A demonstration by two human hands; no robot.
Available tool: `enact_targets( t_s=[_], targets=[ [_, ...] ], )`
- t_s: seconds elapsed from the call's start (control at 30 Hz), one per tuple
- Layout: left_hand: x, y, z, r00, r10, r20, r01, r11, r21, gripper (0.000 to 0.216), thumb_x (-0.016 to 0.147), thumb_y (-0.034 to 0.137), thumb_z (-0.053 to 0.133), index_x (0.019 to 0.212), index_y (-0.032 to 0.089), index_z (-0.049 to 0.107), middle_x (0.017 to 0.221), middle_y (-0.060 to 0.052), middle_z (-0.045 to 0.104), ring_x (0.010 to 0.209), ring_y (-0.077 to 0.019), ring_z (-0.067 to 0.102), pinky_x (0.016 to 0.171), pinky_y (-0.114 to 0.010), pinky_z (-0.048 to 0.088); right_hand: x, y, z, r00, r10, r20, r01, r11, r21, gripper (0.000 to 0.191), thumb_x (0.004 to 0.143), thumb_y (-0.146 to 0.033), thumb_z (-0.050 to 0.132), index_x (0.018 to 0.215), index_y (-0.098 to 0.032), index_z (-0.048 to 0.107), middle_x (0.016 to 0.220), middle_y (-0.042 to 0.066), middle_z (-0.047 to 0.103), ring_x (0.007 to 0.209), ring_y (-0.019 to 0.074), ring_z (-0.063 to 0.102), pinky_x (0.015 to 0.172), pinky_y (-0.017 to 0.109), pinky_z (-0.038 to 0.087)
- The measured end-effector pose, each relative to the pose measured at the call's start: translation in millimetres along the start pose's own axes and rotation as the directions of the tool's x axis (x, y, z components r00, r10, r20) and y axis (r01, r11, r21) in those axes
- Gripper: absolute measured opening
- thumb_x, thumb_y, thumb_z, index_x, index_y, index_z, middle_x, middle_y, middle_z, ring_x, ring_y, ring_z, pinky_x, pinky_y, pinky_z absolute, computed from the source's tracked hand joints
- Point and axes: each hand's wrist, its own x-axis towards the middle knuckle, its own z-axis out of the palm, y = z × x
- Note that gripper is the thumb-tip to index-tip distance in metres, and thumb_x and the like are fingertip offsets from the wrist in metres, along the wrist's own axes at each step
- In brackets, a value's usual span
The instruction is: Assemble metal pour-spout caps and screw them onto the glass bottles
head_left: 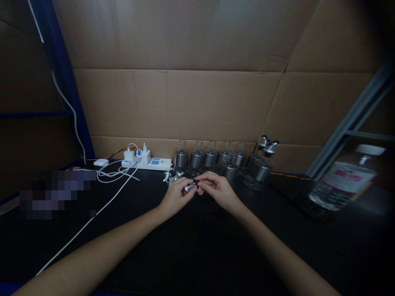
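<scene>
Both hands meet above the black table. My left hand (174, 197) is closed around a small shiny metal piece (189, 187) that looks like a bottle pourer. At the piece's dark end, the fingertips of my right hand (219, 191) are pinched together; my fingers partly cover what they grip. Just behind my left hand lie a few similar silver pourers (167, 176). Beyond the hands stand several glass bottles with steel sleeves (230, 170), their necks without tops. At the right of this group, a bottle (259, 172) stands near silver pourers with black tips (269, 148).
A white power strip (159, 163) with plugged-in chargers sits at the back left, and a white cable (109, 201) runs forward from it. Beside it lies a small white case (101, 162). A large clear bottle (342, 185) stands at right. Cardboard (197, 98) walls the back.
</scene>
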Motion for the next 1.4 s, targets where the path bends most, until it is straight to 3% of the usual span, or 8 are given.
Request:
enact_targets(
  t_s=[0.2,0.53,0.83,1.4],
  targets=[
    [-0.1,-0.3,0.6,0.999,0.033,0.027,-0.034,0.999,0.034,0.014,0.073,0.018,0.051,0.085,0.016,0.057,0.078,-0.004,0.058,0.072,-0.0153,0.053,0.065,-0.025,0.04,-1.1,-0.9,0.5,0.998,0.058,0.011,-0.058,0.998,0.008,0.019,0.066,-0.023,0.06,0.081,-0.012,0.057,0.055,0.0,0.058,0.051,0.0098,0.056,0.055,0.025,0.047],
    [-1.5,1.6,0.5,0.998,0.054,0.03,-0.056,0.997,0.051,0.011,0.077,0.018,0.047,0.084,0.016,0.055,0.077,-0.003,0.054,0.073,-0.0148,0.05,0.066,-0.025,0.04,-3.8,-1.3,11.1,0.998,0.008,-0.061,-0.009,1.0,-0.024,0.019,0.066,-0.023,0.06,0.081,-0.012,0.059,0.06,0.0,0.055,0.05,0.0091,0.055,0.049,0.022,0.047],
    [-1.6,-1.1,2.6,0.998,0.038,0.04,-0.042,0.993,0.114,0.007,0.078,0.016,0.046,0.075,0.015,0.052,0.072,-0.001,0.05,0.07,-0.0139,0.049,0.065,-0.024,0.038,-4.4,5.8,13.3,0.991,-0.072,-0.117,0.067,0.997,-0.046,0.017,0.067,-0.024,0.059,0.081,-0.014,0.06,0.066,0.0,0.053,0.052,0.008,0.054,0.049,0.022,0.048],
    [-2.4,-2.3,5.0,0.999,-0.023,0.03,0.017,0.983,0.185,0.009,0.078,0.022,0.046,0.072,0.016,0.045,0.071,-0.001,0.047,0.07,-0.0147,0.047,0.063,-0.025,0.037,-3.2,7.2,14.7,0.99,-0.014,-0.137,0.016,1.0,0.014,0.017,0.065,-0.023,0.06,0.078,-0.013,0.058,0.054,-0.002,0.054,0.047,0.0084,0.053,0.049,0.023,0.045]
  ],
)
